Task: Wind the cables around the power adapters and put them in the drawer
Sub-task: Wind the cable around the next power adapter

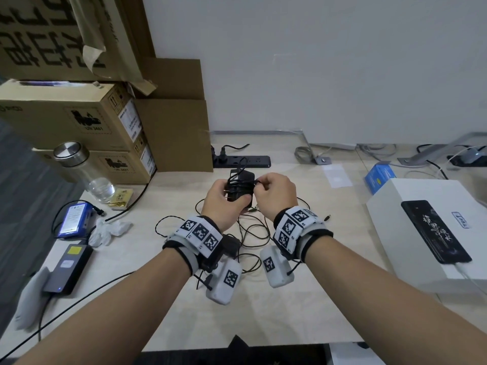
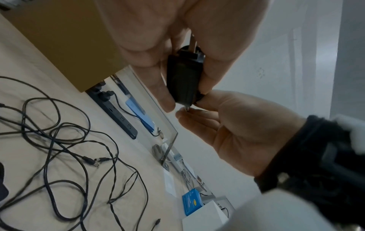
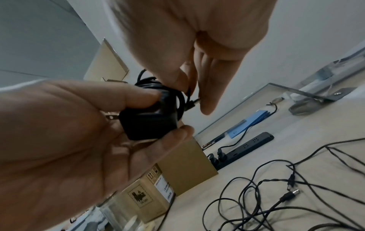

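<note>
A black power adapter (image 1: 240,189) is held above the desk; my left hand (image 1: 226,197) grips its body, prongs toward the palm. Its thin black cable (image 3: 178,95) is wound in several turns around the body. My right hand (image 1: 264,187) pinches the cable's plug end (image 3: 192,104) against the adapter's right side. The left wrist view shows the adapter (image 2: 183,78) between my thumb and fingers, with the right hand (image 2: 227,125) just below it. Loose tangled cables (image 1: 253,233) with barrel plugs (image 3: 290,192) lie on the desk under my wrists. No drawer is in view.
A black power strip (image 1: 242,162) lies behind the hands. Stacked cardboard boxes (image 1: 79,122) and a glass bottle (image 1: 87,172) stand at the left. A blue battery pack (image 1: 75,219) and a black brick (image 1: 69,267) lie front left. A white box (image 1: 395,233) sits right.
</note>
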